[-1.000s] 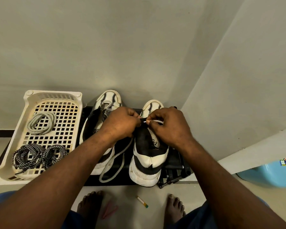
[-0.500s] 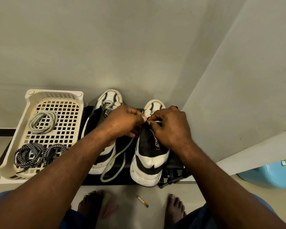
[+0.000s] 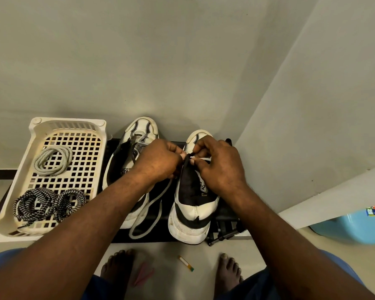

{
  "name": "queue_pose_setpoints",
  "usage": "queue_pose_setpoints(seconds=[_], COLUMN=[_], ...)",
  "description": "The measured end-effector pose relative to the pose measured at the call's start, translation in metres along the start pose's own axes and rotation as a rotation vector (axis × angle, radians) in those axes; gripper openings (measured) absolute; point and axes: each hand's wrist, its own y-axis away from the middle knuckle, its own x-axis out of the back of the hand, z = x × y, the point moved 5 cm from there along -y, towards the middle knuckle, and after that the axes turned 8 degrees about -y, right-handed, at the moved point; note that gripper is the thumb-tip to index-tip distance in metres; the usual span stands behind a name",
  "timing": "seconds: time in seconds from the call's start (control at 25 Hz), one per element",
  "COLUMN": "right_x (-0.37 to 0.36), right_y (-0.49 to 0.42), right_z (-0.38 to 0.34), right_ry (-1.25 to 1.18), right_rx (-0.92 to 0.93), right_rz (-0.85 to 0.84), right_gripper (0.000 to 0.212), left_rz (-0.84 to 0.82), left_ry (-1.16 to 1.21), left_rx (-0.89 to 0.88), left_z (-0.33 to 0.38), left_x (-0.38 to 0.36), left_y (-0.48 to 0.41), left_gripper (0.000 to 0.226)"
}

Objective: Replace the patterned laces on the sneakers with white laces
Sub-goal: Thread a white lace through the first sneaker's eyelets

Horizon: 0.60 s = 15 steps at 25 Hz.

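- The left hand and right hand pinch the white lace with curled fingers — over the right-side sneaker.
- Its tail trails beside the other sneaker.
- The patterned laces lie coiled in the basket.

Cream plastic basket, scuffed; woven cloth patterned laces; matt painted wall; sneaker smooth white-black leather look.

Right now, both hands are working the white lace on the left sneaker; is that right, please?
Not quite: the head view shows the left hand and right hand working the white lace on the right sneaker.
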Motion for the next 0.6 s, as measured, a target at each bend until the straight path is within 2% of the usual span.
queue_pose_setpoints(seconds=[0.24, 0.36, 0.44, 0.52, 0.6], right_x=[0.002, 0.002, 0.000, -0.001, 0.000], right_y=[0.002, 0.000, -0.003, -0.005, -0.005], right_z=[-0.007, -0.004, 0.003, 0.012, 0.017], right_ry=[0.103, 0.142, 0.266, 0.336, 0.315], right_rx=[0.053, 0.065, 0.045, -0.017, -0.051], right_rz=[-0.072, -0.066, -0.066, -0.064, -0.034], right_gripper=[0.035, 0.043, 0.049, 0.051, 0.046], left_rz=[0.052, 0.187, 0.300, 0.319, 0.151], left_ry=[0.010, -0.047, -0.095, 0.141, 0.551], left_rx=[-0.042, -0.109, -0.173, -0.211, -0.208], left_z=[0.000, 0.002, 0.012, 0.022, 0.031], left_x=[-0.004, -0.005, -0.002, 0.005, 0.012], left_y=[-0.001, -0.001, 0.003, 0.006, 0.010], left_gripper=[0.020, 0.016, 0.017, 0.021, 0.025])
